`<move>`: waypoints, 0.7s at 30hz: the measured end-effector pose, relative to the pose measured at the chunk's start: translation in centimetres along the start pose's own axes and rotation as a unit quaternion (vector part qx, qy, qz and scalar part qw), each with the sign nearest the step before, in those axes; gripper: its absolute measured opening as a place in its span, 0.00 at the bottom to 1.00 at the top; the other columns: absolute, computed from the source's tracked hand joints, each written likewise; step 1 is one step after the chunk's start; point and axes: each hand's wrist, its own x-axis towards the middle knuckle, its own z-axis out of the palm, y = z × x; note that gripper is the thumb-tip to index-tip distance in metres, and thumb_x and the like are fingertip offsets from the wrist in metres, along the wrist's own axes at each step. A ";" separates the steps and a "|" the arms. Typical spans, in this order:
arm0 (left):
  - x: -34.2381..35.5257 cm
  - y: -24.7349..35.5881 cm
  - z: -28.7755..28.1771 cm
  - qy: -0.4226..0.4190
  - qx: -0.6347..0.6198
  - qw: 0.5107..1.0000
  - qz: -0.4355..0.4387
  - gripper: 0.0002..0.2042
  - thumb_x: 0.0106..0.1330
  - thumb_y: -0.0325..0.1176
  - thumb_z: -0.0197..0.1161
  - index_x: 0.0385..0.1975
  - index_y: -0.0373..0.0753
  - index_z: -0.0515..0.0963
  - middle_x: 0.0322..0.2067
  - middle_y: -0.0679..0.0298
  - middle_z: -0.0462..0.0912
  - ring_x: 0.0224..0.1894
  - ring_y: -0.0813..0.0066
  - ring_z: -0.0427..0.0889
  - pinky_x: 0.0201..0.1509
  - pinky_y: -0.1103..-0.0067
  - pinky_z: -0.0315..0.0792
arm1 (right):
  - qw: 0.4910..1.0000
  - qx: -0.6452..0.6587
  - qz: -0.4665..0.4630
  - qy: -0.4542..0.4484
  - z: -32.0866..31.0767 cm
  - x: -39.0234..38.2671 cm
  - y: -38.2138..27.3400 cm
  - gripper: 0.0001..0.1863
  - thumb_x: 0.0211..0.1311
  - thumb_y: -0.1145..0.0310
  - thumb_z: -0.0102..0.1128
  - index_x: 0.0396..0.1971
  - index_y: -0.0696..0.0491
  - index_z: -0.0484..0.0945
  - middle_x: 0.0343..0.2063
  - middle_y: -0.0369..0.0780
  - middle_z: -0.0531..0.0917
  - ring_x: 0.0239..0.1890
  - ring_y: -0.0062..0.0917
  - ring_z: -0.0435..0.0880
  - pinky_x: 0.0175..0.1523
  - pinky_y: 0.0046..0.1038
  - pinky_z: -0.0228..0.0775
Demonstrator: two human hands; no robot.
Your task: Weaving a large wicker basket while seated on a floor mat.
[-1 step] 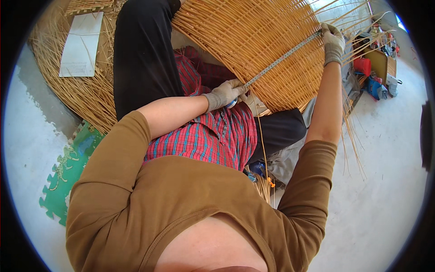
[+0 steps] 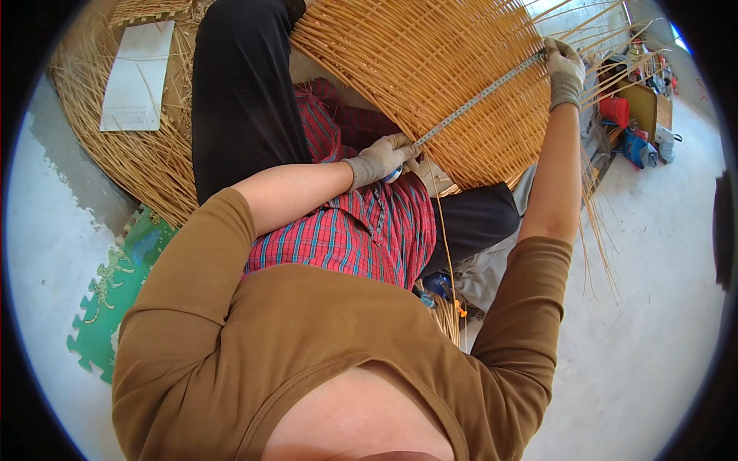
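Observation:
A woven wicker panel point(image 2: 430, 69) of golden-brown rods leans across my lap, its loose rod ends fanning out at the far right. Across its weave a pale tape measure point(image 2: 480, 94) is stretched taut on a slant. My left hand point(image 2: 378, 159), in a grey-beige work glove, is closed around the tape's case at the panel's near edge; only a little blue and white of the case shows. At the panel's far right edge my right hand point(image 2: 566, 71), gloved alike, is closed with the tape's other end at its fingertips.
A bundle of thin rods point(image 2: 157, 173) lies at the left, with a white board point(image 2: 138, 77) on it. Below is a green foam mat point(image 2: 115, 288). Tools and a red container point(image 2: 614, 111) stand at the far right. Loose rods point(image 2: 596, 223) hang beside my right forearm.

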 end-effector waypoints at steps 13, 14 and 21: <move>0.9 -1.1 0.2 -0.003 -0.009 1.000 0.010 0.08 0.77 0.33 0.56 0.46 0.36 0.78 0.31 0.65 0.84 0.32 0.77 0.84 0.40 0.77 0.80 | 0.984 0.116 0.064 -0.120 -1.1 3.0 2.2 0.34 0.55 0.53 0.78 0.59 0.54 0.79 0.36 0.36 0.85 0.34 0.17 0.80 0.43 0.26 0.75; 0.5 -1.7 -1.7 0.027 -0.005 1.000 0.012 0.08 0.77 0.33 0.56 0.46 0.37 0.78 0.31 0.66 0.84 0.32 0.77 0.84 0.40 0.77 0.80 | 0.971 0.122 0.062 -0.196 2.0 1.8 -0.3 0.21 0.65 0.59 0.70 0.55 0.49 0.82 0.37 0.28 0.85 0.34 0.12 0.78 0.36 0.16 0.69; 1.1 -0.6 0.8 -0.005 0.000 0.999 0.036 0.09 0.77 0.35 0.56 0.46 0.37 0.78 0.29 0.65 0.84 0.30 0.78 0.83 0.36 0.78 0.78 | 0.957 0.190 0.078 -0.207 -2.7 5.7 4.7 0.17 0.70 0.60 0.64 0.57 0.43 0.82 0.39 0.27 0.85 0.35 0.12 0.78 0.36 0.17 0.69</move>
